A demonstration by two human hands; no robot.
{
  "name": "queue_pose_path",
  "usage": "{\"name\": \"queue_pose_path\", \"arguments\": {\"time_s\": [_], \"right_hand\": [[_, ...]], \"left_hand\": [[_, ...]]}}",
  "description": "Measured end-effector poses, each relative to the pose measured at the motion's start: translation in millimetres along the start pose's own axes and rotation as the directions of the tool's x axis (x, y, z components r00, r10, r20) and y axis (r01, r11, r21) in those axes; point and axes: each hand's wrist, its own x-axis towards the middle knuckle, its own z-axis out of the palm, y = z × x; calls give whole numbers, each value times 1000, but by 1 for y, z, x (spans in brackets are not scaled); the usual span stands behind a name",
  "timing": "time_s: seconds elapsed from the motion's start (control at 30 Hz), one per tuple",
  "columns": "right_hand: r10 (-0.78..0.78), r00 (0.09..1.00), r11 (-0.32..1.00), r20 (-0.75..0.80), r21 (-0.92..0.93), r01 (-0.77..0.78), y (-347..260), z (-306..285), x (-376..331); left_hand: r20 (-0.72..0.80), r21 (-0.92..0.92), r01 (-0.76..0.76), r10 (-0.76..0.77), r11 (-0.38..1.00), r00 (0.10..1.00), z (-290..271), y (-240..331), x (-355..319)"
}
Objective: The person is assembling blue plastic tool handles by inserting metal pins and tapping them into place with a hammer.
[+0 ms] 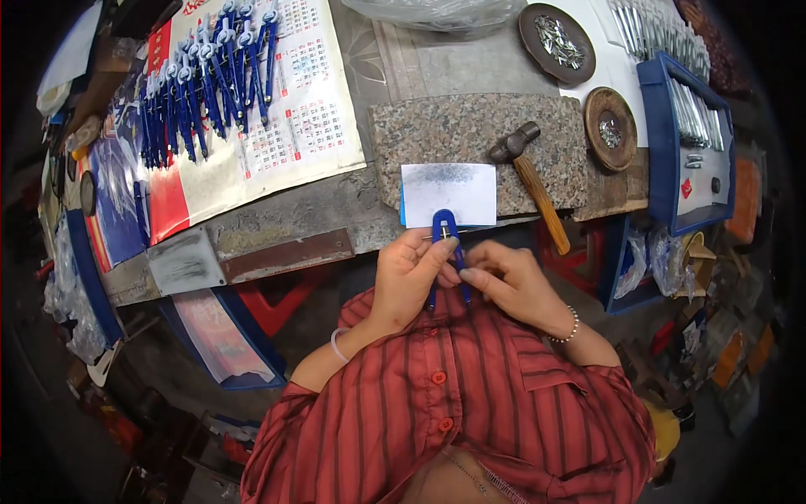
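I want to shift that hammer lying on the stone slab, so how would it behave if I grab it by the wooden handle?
The hammer probably feels head-heavy: its dark metal head looks dense beside the slim wooden handle. It should stay stiff. The handle overhangs the granite slab edge, so a nudge there might tip or swing it off.

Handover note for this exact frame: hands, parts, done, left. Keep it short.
Left hand: holds a blue compass by its top, at the bench edge.
Right hand: fingers on one leg of the same compass.
Parts: hammer lies on the stone slab; white card at the slab's front edge.
Done: pile of blue compasses lies on the calendar sheet at left.
Left: the compass in hand; loose metal pieces in the blue tray at right.
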Motion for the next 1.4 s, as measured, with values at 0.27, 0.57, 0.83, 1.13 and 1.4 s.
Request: {"name": "queue_pose_path", "arguments": {"time_s": [0.27, 0.57, 0.83, 1.13, 1.4], "right_hand": [[103, 992, 960, 75, 253, -119, 3, 8, 2], [135, 971, 924, 200, 328, -196, -5, -5, 1], [123, 974, 912, 191, 365, -187, 2, -2, 1], [132, 974, 936, 184, 299, -184, -1, -7, 4], [135, 970, 956, 202, 232, -181, 0, -9, 7]], "left_hand": [[-1, 53, -88, 88, 995, 996, 1, -5, -4], [-52, 106, -115, 121, 988, 991, 7, -2, -5], [-112, 174, -86, 107, 981, 988, 11, 5, -5], [-100, 141, -52, 66, 989, 993, 8, 3, -2], [-87, 101, -38, 46, 994, 995, 7, 4, 1]]}}
